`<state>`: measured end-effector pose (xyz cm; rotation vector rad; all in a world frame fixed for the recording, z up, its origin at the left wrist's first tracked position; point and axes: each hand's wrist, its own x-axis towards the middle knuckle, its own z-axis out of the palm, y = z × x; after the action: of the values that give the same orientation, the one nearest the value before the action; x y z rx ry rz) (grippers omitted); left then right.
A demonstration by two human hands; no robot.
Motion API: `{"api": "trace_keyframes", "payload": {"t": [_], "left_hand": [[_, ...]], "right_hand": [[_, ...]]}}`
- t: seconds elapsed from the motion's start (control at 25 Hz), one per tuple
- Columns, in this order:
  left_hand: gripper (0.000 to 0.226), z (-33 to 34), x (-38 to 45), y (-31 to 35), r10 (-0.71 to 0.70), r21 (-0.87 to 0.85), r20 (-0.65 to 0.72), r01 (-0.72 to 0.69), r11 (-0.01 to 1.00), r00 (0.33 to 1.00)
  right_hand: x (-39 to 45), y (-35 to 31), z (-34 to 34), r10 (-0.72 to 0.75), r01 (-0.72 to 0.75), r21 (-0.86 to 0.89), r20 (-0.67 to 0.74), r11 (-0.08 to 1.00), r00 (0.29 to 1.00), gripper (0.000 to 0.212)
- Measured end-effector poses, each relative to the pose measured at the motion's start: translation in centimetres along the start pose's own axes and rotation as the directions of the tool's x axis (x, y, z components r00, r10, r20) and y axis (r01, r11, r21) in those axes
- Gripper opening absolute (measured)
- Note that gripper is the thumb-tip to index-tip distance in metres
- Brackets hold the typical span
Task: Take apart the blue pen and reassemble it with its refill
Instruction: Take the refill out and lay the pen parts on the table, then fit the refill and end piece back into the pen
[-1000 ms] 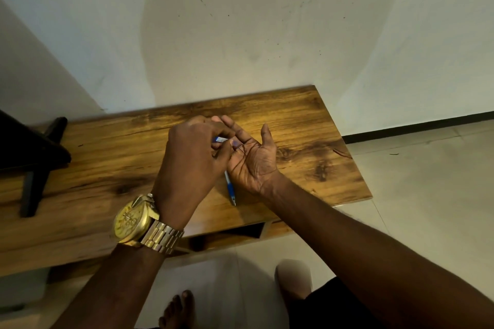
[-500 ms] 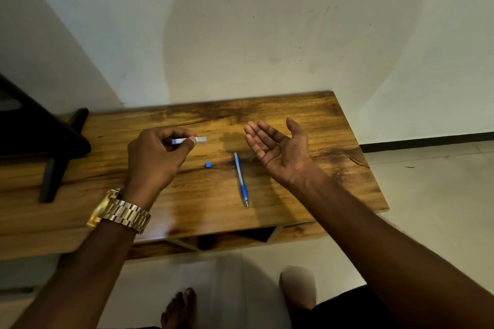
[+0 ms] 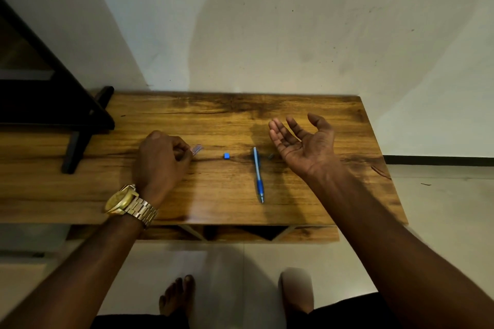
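Two hands: the left [image 3: 163, 160] curled around one small pale piece [image 3: 197, 149], the right [image 3: 304, 143] spread palm up and holding nothing. One gold watch [image 3: 128, 201] on the left wrist. One wooden desk [image 3: 334, 195]. On it, toward its right half, one blue pen [image 3: 258, 175] lying along its depth, one small blue cap [image 3: 227, 156] just left of the pen, and one tiny dark bit [image 3: 270, 156] just right of it, too blurred to identify. One black stand [image 3: 77, 141] at the desk's left edge. Two bare feet below the desk's near edge.

Dim warm indoor light, large soft shadow on wall [image 3: 267, 35], wide-angle edge distortion, slight motion blur
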<state>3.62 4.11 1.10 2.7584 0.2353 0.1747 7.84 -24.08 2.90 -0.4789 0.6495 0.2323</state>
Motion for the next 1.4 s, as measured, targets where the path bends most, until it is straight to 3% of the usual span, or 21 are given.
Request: {"api": "trace_keyframes", "payload": {"t": [0.08, 0.2, 0.32, 0.44, 0.56, 0.64, 0.8, 0.96, 1.2, 1.4], "left_hand": [[0.018, -0.1, 0.1, 0.3, -0.011, -0.012, -0.003, 0.011, 1.0, 1.0], [0.013, -0.1, -0.1, 2.6, 0.069, -0.275, -0.051, -0.08, 0.958, 0.996], [0.006, 1.3, -1.8, 7.0, 0.157, -0.419, 0.083, -0.109, 0.901, 0.984], [0.027, 3.5, -3.3, 10.3, 0.139, -0.325, 0.244, -0.054, 0.944, 0.96], [0.045, 4.2, -3.6, 11.5, 0.088, -0.105, 0.267, -0.062, 0.992, 0.96], [0.043, 4.4, -3.6, 11.7, 0.101, 0.022, 0.255, -0.11, 0.994, 0.962], [0.031, 4.1, -3.8, 11.6, 0.148, 0.044, 0.257, -0.165, 0.985, 0.955], [0.021, 3.1, -2.5, 10.3, 0.169, -0.229, 0.252, -0.111, 0.967, 0.953], [0.008, 1.4, -0.5, 9.1, 0.148, -0.532, 0.073, -0.087, 0.843, 0.986], [0.011, 0.9, -1.1, 9.8, 0.236, -0.576, -0.016, -0.202, 0.792, 0.972]], "right_hand": [[0.0, -0.1, 0.0, 0.002, -0.002, 0.009, -0.002, 1.0, 1.0, 0.041], [-0.2, -0.6, 0.0, 0.0, -0.001, -0.007, -0.014, 1.0, 1.0, 0.041], [-0.5, -1.0, 0.1, -0.007, 0.006, -0.016, -0.016, 1.0, 1.0, 0.041], [-0.6, -0.9, 0.0, -0.006, 0.006, -0.03, 0.004, 1.0, 1.0, 0.037], [-0.5, -1.3, -0.3, 0.01, -0.01, -0.06, 0.008, 0.998, 1.0, 0.031], [-0.5, -1.5, -0.5, 0.026, -0.025, -0.081, 0.006, 0.996, 1.0, 0.03], [-0.5, -1.5, -0.5, 0.042, -0.041, -0.082, 0.021, 0.996, 0.999, 0.032], [-0.6, -1.6, -0.2, 0.045, -0.043, -0.058, 0.045, 0.997, 0.998, 0.033], [-0.9, -0.9, 0.3, 0.075, -0.066, -0.084, 0.102, 0.994, 0.992, 0.037], [-1.7, 0.7, 0.7, 0.146, -0.121, -0.159, 0.156, 0.98, 0.977, 0.053]]}}
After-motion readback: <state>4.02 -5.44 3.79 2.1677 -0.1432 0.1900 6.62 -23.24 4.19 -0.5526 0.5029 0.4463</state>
